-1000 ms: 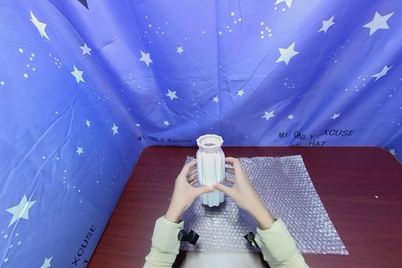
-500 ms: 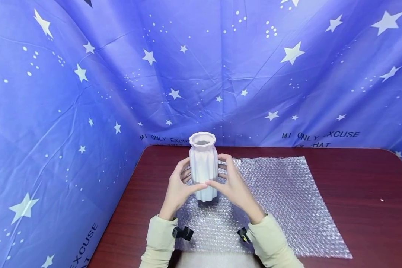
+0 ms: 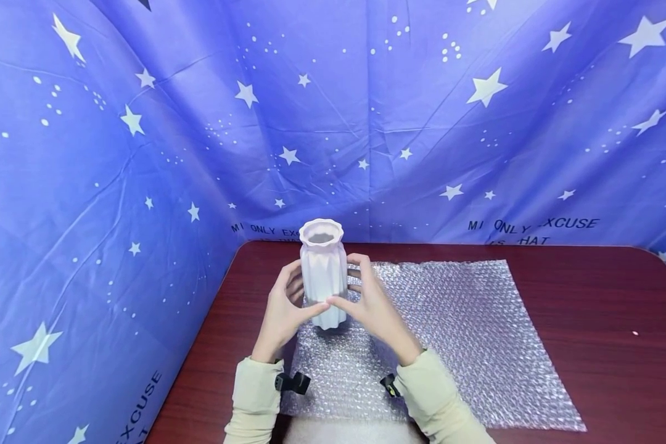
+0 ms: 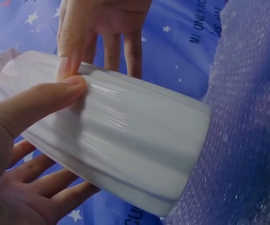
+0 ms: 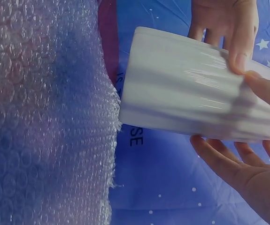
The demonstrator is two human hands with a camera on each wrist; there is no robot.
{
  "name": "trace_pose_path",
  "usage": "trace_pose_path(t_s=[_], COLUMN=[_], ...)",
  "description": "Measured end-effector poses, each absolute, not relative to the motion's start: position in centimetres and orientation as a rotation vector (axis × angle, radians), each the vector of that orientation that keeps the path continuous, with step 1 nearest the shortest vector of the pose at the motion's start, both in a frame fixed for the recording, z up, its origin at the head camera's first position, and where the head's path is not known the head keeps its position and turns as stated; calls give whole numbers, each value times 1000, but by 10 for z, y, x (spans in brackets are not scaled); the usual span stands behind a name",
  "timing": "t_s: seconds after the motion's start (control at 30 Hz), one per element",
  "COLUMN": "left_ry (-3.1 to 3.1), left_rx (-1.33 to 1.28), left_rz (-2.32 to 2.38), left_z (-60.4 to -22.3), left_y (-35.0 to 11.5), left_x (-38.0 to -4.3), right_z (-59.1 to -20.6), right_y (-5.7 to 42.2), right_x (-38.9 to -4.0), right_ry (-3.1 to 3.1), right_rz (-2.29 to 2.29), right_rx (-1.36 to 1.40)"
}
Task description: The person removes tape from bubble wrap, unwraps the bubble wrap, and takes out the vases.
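Both hands grip a white fluted vase [image 3: 323, 271] with a wavy rim, one from each side. My left hand [image 3: 282, 311] has its thumb across the vase's front and its fingers behind the left side. On the opposite side my right hand [image 3: 373, 305] does the same, and the two thumb tips meet at the front. The vase is roughly upright above the left part of a sheet of bubble wrap [image 3: 449, 333]. In the left wrist view the vase's smooth lower body [image 4: 139, 136] shows apart from the bubble wrap [image 4: 247, 117]. Fingertips behind the vase are partly hidden.
The bubble wrap lies flat on a dark red wooden table [image 3: 599, 296]. A blue star-printed cloth [image 3: 366, 123] hangs behind the table and along its left side. A tiny white speck [image 3: 635, 333] lies on the right of the table.
Both hands have carried the vase to the left in the head view and slightly up. Its mouth now tips a little more toward the camera. The grip looks the same.
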State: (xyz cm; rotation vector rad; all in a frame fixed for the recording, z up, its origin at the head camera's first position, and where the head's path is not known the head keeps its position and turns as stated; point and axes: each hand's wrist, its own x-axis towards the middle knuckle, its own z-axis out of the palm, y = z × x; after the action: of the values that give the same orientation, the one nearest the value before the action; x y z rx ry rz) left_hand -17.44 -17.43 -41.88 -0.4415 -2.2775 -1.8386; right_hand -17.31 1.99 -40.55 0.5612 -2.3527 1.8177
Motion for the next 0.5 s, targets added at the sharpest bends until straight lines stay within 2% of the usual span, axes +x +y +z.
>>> trace_pose_path(t_s=[0.5], left_ry=[-2266], left_rx=[-411], left_rz=[-1782], left_z=[-420], left_y=[-194], left_x=[-178], right_z=[-409], right_y=[-5], right_x=[-182], right_ry=[-2309], right_rz=[1828], right_rx=[599])
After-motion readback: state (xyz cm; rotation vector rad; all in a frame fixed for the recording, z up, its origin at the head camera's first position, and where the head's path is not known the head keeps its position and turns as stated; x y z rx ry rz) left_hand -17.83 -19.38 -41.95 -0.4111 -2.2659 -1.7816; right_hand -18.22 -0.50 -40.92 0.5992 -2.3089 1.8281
